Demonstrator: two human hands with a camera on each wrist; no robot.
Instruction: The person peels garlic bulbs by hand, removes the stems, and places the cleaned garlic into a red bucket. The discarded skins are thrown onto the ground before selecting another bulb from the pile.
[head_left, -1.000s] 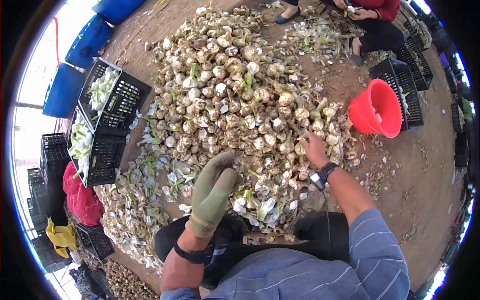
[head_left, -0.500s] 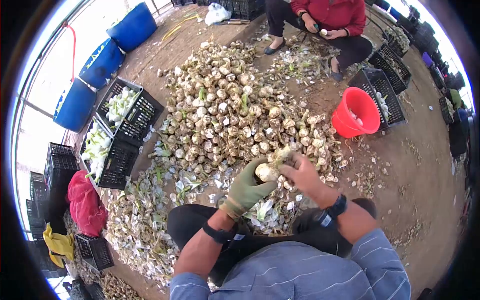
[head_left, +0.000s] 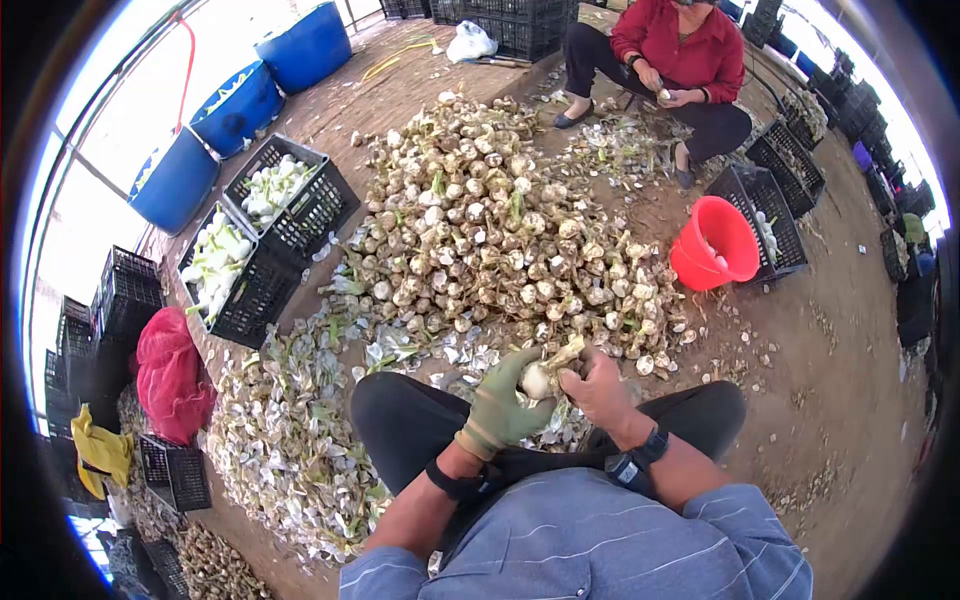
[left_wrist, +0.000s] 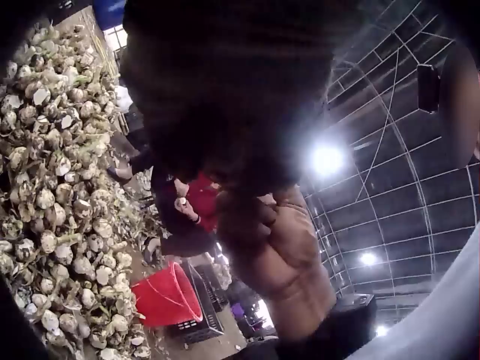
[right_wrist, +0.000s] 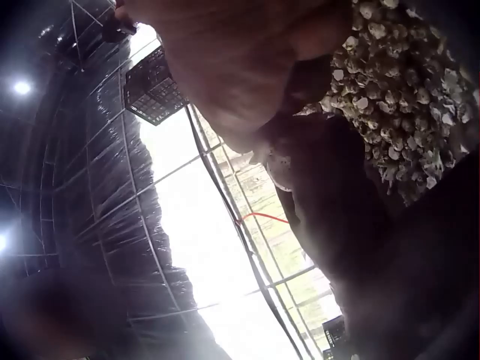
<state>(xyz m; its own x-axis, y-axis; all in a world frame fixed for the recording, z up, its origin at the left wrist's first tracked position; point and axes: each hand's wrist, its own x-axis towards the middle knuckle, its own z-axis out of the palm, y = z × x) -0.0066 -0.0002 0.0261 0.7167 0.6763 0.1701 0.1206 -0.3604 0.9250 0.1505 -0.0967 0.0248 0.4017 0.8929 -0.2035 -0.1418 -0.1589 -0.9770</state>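
Observation:
In the head view my left hand (head_left: pixel 503 402), in a green glove, grips a pale garlic bulb (head_left: pixel 537 381) above my lap. My bare right hand (head_left: pixel 603 393) holds the bulb's dry stalk (head_left: pixel 564 352) between thumb and fingers, close beside the glove. A big pile of garlic bulbs (head_left: pixel 500 240) with dirty skins lies on the ground beyond my hands. Both wrist views are dark; the left wrist view shows my right hand (left_wrist: pixel 281 244) near the shadowed glove, and the bulb is hidden there.
A red bucket (head_left: pixel 700 262) stands right of the pile, beside black crates (head_left: pixel 790 262). Crates of white trimmed bulbs (head_left: pixel 272 190) and blue barrels (head_left: pixel 175 190) stand at the left. Peeled skins (head_left: pixel 290 450) cover the ground front left. A person in red (head_left: pixel 690 65) sits across the pile.
My hands were apart at the pile's near edge; then they came together around a garlic bulb. Since then they have drawn it nearer my lap. The head view has tilted up.

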